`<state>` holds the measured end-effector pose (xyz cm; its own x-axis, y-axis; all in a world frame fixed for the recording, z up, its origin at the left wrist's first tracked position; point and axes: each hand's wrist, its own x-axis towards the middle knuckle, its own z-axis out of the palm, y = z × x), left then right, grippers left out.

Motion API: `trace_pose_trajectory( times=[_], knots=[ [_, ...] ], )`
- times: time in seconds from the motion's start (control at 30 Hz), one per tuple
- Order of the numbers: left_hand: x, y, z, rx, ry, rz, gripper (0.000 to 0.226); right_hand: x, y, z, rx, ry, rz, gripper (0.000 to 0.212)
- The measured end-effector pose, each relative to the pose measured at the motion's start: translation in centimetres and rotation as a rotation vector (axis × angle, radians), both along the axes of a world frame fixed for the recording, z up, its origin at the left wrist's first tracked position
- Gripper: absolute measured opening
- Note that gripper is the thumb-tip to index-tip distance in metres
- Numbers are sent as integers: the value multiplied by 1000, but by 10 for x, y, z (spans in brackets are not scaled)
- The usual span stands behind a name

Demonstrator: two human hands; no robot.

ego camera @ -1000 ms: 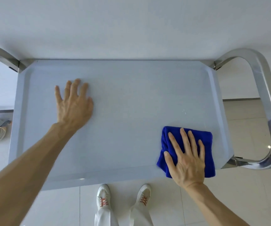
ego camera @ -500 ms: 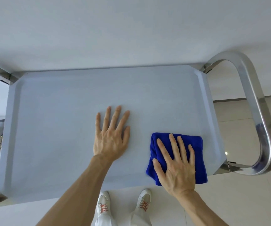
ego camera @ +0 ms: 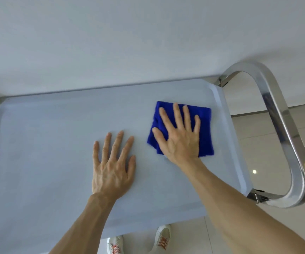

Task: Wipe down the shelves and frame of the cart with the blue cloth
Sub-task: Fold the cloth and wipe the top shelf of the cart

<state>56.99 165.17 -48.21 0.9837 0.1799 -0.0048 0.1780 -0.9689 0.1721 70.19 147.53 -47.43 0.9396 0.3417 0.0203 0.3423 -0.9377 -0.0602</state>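
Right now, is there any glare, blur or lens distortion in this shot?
Head view: glare streaks the handle, and bright spots dot the floor; the cloth edge looks slightly smeared; wide-angle bending curves the shelf edges.

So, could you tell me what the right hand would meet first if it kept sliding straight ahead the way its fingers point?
Probably the far raised rim of the pale blue-grey cart shelf; the right hand, flat on the folded blue cloth, has only bare shelf ahead.
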Motion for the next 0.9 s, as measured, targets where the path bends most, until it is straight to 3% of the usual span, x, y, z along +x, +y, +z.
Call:
trace_pose_trajectory(
  times=[0.17,0.27,0.4,0.53,0.67,0.8,0.9],
  knots=[
    [-1,-4,6,-8,28,10,55,-79,-26,-5,67,43,332,62],
    [1,-4,6,-3,19,8,54,-63,-66,-3,43,48,457,61],
    [1,-4,5,-13,4,5,54,21,-77,0,-22,12,200,58],
    [1,-2,4,-14,8,1,54,60,-16,-1,-22,-2,-44,63],
    [-1,0,3,-12,5,-7,54,17,22,-6,54,-50,126,61],
    [0,-3,6,-19,28,2,55,-22,-16,-10,90,-25,381,59],
    [1,-2,3,-25,10,5,55,13,-41,-7,70,-44,345,56]
  ],
)
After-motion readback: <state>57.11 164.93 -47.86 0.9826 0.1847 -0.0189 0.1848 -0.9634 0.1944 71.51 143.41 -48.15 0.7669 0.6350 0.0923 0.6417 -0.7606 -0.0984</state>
